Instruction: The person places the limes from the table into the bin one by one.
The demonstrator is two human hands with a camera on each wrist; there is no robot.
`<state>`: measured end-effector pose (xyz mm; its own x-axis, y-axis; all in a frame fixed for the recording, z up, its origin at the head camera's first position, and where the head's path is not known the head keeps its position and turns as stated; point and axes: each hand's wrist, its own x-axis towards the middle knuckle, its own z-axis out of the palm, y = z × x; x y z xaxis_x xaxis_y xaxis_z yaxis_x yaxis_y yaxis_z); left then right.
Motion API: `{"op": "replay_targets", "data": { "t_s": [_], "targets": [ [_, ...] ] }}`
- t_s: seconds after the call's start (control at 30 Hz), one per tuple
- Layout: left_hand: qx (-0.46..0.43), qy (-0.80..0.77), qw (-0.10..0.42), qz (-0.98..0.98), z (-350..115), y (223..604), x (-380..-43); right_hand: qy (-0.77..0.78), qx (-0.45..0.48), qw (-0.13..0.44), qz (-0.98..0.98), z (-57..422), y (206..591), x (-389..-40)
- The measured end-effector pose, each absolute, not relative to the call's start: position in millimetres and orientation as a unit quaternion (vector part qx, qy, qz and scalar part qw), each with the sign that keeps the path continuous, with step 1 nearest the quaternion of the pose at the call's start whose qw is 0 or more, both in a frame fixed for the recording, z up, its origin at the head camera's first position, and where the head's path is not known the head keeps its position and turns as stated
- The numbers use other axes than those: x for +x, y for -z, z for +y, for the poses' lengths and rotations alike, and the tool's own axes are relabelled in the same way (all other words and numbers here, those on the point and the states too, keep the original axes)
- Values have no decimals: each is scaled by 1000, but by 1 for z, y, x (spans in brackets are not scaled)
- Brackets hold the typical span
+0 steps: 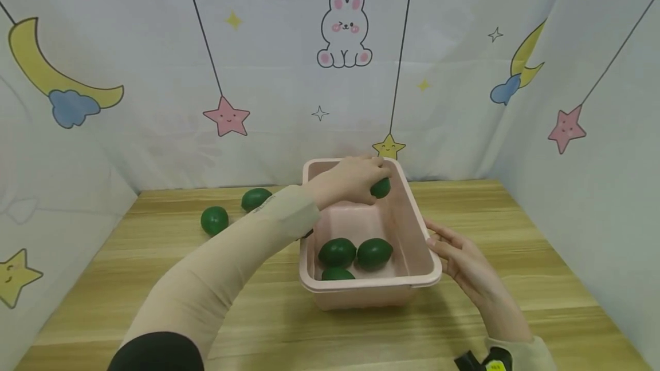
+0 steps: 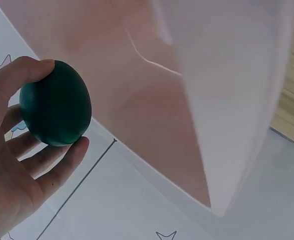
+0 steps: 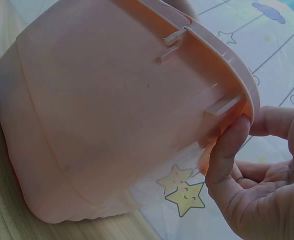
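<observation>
My left hand (image 1: 356,179) holds a dark green, smooth egg-shaped fruit (image 2: 56,105) between thumb and fingertips, over the far end of a pale pink plastic bin (image 1: 366,285). In the left wrist view, the fruit is beside the bin's inner wall, with the bin's floor partly out of sight. My right hand (image 1: 466,265) pinches the bin's right rim, thumb and finger on either side of it, as the right wrist view (image 3: 257,175) shows. At the bin's near end lie several similar green fruits (image 1: 337,252), one partly hidden behind the near rim.
Left of the bin, a green fruit (image 1: 214,221) lies on the wooden table (image 1: 258,325). Another fruit (image 1: 255,199) behind it is partly covered by my left sleeve. A white cloth (image 1: 289,73) printed with stars, moons and a rabbit encloses the back and sides.
</observation>
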<state>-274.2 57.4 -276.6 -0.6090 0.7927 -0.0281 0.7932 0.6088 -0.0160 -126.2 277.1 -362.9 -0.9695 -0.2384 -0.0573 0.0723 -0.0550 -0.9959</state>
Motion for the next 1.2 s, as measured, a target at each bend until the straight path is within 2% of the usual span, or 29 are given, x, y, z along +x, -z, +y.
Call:
{"op": "replay_targets", "data": {
  "t_s": [0.73, 1.2],
  "targets": [
    [448, 43, 12, 893, 63, 276, -270, 720, -45, 110, 684, 275, 362, -126],
    [452, 48, 1, 891, 62, 274, -271, 727, -80, 102, 674, 278, 364, -127]
  ]
}}
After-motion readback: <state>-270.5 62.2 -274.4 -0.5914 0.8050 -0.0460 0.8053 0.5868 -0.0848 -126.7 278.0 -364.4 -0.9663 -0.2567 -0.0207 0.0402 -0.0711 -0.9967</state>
